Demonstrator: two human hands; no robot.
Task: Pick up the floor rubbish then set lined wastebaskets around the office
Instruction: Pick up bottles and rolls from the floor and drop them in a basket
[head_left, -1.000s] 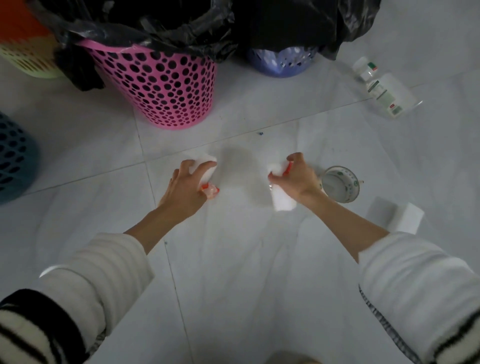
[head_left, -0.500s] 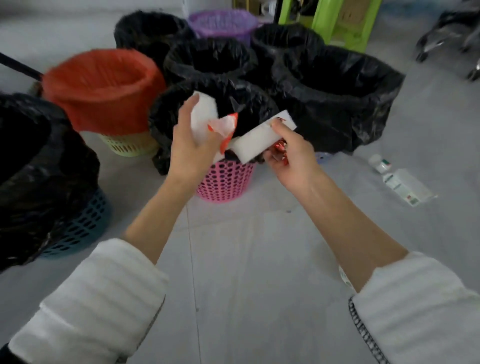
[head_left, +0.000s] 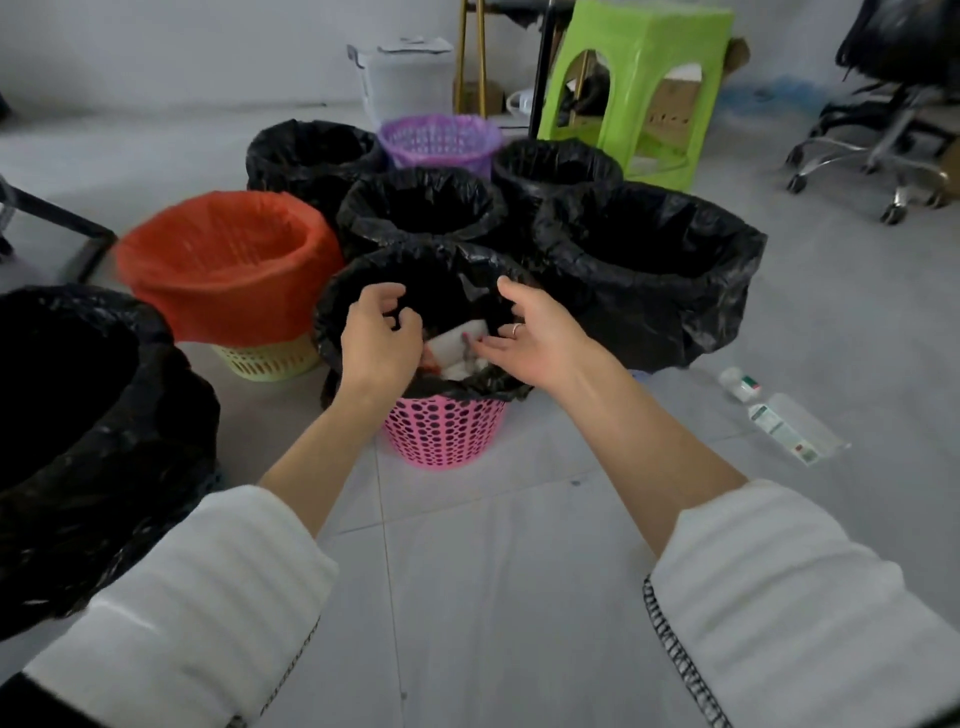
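A pink perforated wastebasket (head_left: 444, 434) with a black liner stands on the floor in front of me. Both hands hover over its mouth. My left hand (head_left: 376, 340) is open with curled fingers, holding nothing. My right hand (head_left: 535, 338) is open too, palm turned inward, a ring on one finger. Between them, white and red rubbish (head_left: 460, 345) lies inside the liner. On the floor to the right lie a clear plastic bottle (head_left: 789, 426) and a small white cap-like piece (head_left: 740, 384).
Several more lined baskets cluster behind: an orange-lined one (head_left: 228, 265), black-lined ones (head_left: 649, 260), and an unlined purple basket (head_left: 441, 140). A large black-lined basket (head_left: 78, 415) stands at my left. A green stool (head_left: 639, 83) and an office chair (head_left: 893, 130) stand at the back right.
Both hands picked white and red rubbish off the floor, lifted it over the pink basket and let it go into the liner. My view rose from the floor to the baskets.
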